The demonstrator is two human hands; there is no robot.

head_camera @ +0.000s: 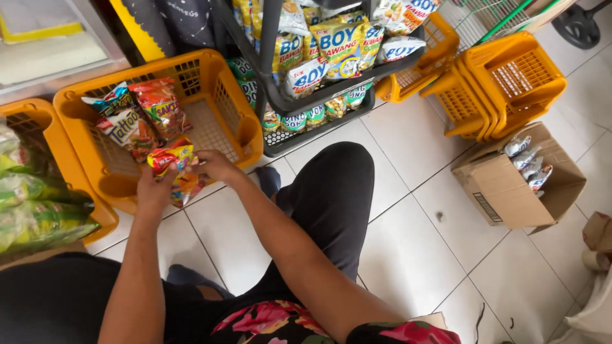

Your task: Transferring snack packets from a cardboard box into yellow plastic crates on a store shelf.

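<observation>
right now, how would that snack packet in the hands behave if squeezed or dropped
The snack packet, held by the left hand and right hand, looks like thin crinkled foil, so it is probably floppy and light. Its glossy surface may be slippery. Over the yellow basket, it would likely land flat, not roll.

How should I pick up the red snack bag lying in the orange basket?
Probably by its top sealed edge, coming down from above. The red snack bag lies flat on the floor of the orange basket with another packet beside it, and the walls block the sides. The flat crimped edge gives fingers a firm grip without crushing the snacks.
</observation>
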